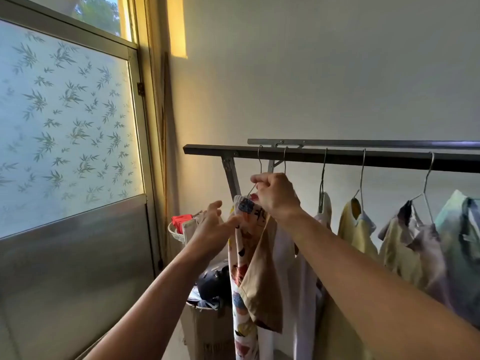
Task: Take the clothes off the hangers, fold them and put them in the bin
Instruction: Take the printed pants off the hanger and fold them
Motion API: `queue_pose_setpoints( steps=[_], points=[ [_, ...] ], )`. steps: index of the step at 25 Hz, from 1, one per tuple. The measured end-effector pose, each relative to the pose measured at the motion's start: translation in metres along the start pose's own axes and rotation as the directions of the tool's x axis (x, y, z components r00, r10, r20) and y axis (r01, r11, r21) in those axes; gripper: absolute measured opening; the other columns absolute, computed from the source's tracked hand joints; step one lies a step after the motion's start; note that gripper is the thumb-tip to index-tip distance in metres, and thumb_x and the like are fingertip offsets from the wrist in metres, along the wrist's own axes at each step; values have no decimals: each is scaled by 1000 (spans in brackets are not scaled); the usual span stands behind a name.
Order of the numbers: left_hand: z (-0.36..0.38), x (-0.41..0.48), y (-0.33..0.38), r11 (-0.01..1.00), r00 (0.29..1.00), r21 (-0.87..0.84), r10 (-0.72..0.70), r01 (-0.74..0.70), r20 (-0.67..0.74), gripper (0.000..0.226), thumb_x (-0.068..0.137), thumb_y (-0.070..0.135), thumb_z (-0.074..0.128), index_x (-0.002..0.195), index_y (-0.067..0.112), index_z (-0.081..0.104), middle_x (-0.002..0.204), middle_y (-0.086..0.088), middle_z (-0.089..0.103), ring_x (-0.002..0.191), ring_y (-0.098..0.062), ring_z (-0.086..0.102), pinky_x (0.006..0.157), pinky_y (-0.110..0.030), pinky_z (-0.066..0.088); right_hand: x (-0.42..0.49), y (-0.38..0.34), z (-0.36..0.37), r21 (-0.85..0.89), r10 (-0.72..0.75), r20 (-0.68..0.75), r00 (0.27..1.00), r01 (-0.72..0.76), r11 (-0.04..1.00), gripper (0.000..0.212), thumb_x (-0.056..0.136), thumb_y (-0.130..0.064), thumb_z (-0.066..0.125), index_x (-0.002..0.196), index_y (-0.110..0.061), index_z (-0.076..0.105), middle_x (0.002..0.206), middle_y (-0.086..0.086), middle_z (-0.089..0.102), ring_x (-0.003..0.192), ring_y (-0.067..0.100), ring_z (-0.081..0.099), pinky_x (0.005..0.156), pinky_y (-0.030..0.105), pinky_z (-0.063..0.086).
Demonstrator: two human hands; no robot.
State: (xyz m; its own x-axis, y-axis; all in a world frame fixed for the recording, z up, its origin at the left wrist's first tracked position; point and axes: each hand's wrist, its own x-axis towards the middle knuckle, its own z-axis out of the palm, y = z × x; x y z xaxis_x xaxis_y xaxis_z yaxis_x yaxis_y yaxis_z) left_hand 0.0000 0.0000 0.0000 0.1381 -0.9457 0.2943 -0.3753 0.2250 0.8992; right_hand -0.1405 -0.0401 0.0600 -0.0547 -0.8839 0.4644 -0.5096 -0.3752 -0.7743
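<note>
To our left we see a metal door (pixel 72 268) whose frosted pane (pixel 65 120) bears bamboo leaves. Wooden poles (pixel 166 113) lean in the corner; below, a cardboard box (pixel 205 331) holds a dark rounded object (pixel 214 284).

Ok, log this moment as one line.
step: unhanging | right hand: grips hanger | left hand: touches patterned garment | rail: other clothes hung

Right hand (pixel 275 196) grips a hanger (pixel 251 189) hooked on the rail (pixel 337 155); left hand (pixel 211 224) touches its patterned garment (pixel 244 258).
</note>
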Motion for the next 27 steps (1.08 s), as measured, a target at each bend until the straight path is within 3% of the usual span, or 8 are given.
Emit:
queue_pose_setpoints(
  steps=[5, 8, 10, 12, 15, 19, 23, 27],
  points=[
    [-4, 6, -6, 991, 980, -126, -18, 44, 198, 71, 93, 20, 62, 151, 11, 21, 106, 8, 61, 88, 2, 58, 68, -19, 44, 26, -4, 34, -142, 324, 87, 942, -310, 940, 13, 94, -12, 51, 105, -6, 52, 103, 8, 54, 100, 22, 55, 88, 29, 47],
    [-11, 6, -7, 990, 980, -140, 27, 1, 195, 69, 93, 20, 62, 149, 11, 24, 105, 9, 60, 85, 6, 58, 69, -18, 49, 33, -1, 45, -46, 368, 45, 929, -366, 930, 17, 93, -8, 51, 110, -5, 51, 91, 7, 53, 93, 23, 58, 83, 31, 50],
    [-15, 2, -8, 989, 980, -142, 57, -30, 192, 68, 92, 22, 63, 149, 14, 27, 104, 11, 59, 94, 1, 59, 86, -28, 51, 36, 3, 48, 62, 403, 48, 914, -405, 912, 21, 92, -5, 49, 112, -2, 54, 92, 9, 58, 83, 21, 59, 69, 31, 51],
    [-19, -1, -10, 989, 980, -134, 85, -61, 182, 64, 92, 25, 63, 146, 19, 30, 112, 7, 59, 101, -5, 58, 95, -39, 51, 37, 4, 49, 140, 409, 64, 910, -414, 899, 26, 92, -5, 47, 116, -1, 56, 104, 13, 63, 85, 23, 60, 64, 28, 49],
    [-27, -3, -8, 984, 982, -113, 150, -137, 118, 57, 92, 30, 61, 143, 23, 35, 129, 1, 54, 105, -3, 55, 95, -39, 51, 39, 0, 43, 278, 368, 111, 923, -385, 880, 19, 96, -9, 49, 113, -6, 58, 108, 14, 62, 95, 24, 58, 78, 32, 49],
    [-36, -1, 11, 937, 943, -154, 326, -313, 67, 42, 98, 32, 49, 139, 29, 38, 123, 18, 51, 103, 5, 54, 76, -18, 54, 25, -15, 33, 361, 216, 286, 933, -314, 878, 12, 93, -16, 61, 102, -11, 66, 109, 14, 66, 104, 28, 62, 91, 39, 53],
    [-57, 6, 23, 870, 892, 196, 436, -452, 122, 27, 95, 34, 55, 120, 23, 55, 109, 10, 56, 100, -1, 57, 72, -18, 53, -3, -21, 26, 328, 86, 420, 904, -239, 914, 19, 94, -21, 59, 108, -9, 65, 98, 11, 65, 90, 21, 64, 66, 28, 53],
    [-76, 0, 34, 791, 888, 451, 241, -413, 391, 17, 92, 40, 57, 83, 25, 59, 81, 7, 59, 74, -6, 55, 63, -19, 41, -23, -20, 26, 281, 71, 466, 882, -224, 933, 10, 94, -18, 60, 99, -12, 66, 91, 7, 66, 87, 20, 63, 68, 28, 51]
  ],
)
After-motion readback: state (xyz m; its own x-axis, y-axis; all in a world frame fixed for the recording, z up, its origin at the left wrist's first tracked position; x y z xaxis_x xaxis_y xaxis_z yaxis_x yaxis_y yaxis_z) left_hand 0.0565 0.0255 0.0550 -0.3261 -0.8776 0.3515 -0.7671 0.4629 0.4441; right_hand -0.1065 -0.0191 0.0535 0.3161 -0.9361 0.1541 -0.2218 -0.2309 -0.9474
